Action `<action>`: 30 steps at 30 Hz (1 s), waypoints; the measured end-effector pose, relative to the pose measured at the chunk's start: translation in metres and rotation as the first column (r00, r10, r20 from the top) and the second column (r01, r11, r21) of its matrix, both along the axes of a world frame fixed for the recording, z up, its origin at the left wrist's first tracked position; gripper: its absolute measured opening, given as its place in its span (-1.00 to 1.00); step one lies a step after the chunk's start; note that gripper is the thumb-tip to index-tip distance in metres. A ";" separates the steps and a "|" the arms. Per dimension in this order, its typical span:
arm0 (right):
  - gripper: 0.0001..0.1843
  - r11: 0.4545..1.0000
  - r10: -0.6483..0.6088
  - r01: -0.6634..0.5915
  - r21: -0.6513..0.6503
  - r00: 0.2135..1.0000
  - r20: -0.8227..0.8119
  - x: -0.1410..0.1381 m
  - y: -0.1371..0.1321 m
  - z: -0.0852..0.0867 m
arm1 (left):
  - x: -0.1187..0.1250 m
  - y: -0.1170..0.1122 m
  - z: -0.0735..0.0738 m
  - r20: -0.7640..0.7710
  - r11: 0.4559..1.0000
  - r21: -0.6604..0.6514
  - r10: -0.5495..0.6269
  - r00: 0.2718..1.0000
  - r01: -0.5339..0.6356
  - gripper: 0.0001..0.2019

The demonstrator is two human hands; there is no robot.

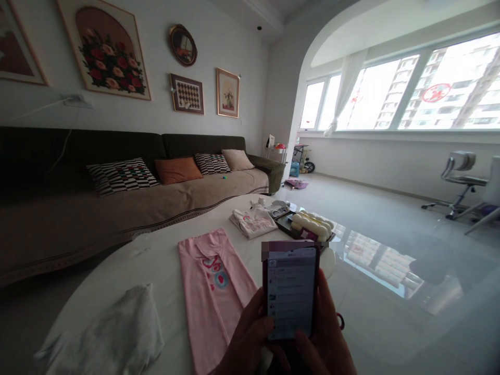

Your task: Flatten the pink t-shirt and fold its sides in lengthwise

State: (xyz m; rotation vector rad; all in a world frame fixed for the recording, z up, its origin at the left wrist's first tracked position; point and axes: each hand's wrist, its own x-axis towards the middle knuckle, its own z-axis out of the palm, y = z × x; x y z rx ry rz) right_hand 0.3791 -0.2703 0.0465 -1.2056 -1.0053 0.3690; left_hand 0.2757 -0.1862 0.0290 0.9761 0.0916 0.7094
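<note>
A smartphone (291, 297) with a lit screen showing a list is held upright between my two hands, over the near right part of the white table. My left hand (252, 330) is closed around its left edge, thumb at the lower left of the screen. Along its right edge my right hand (326, 323) grips it, with the thumb over the bottom of the screen. Just left of the phone, a pink garment (211, 297) with a printed front lies folded lengthwise on the table, partly covered by my left hand.
On the white table (167, 276) lie a crumpled grey-white cloth (113, 333), a folded white printed garment (253, 220) and a dark tray (287, 223) with a bumpy cream-coloured object (312, 224). Beyond stand a long sofa (203, 192) with cushions and a wheeled chair (461, 177).
</note>
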 end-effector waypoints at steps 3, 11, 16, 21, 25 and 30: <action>-0.21 0.999 0.050 -0.050 -0.005 0.999 -0.003 0.004 -0.002 0.000 | 0.002 0.000 0.002 0.016 1.000 0.010 -0.009 1.000 0.009 -0.43; -0.13 0.984 0.174 -0.171 -0.046 0.983 0.063 0.018 -0.002 -0.004 | 0.002 0.001 0.001 0.059 1.000 -0.007 -0.021 0.998 0.021 -0.25; -0.06 0.983 0.174 -0.162 -0.085 0.973 0.152 0.027 -0.003 -0.010 | -0.001 0.000 0.005 0.046 1.000 0.006 -0.011 0.999 0.011 -0.25; -0.25 0.976 0.214 -0.214 -0.039 0.977 0.000 0.021 -0.003 -0.002 | -0.001 -0.001 0.008 0.020 1.000 -0.020 -0.003 1.000 0.004 -0.21; -0.32 0.976 0.220 -0.218 0.024 0.972 -0.079 0.019 0.001 0.004 | 0.000 -0.001 0.008 0.013 1.000 -0.031 -0.005 1.000 0.005 -0.18; -0.25 0.966 0.256 -0.254 0.043 0.965 -0.051 0.020 0.002 0.003 | 0.000 -0.001 0.006 0.020 1.000 -0.018 0.004 1.000 -0.004 -0.18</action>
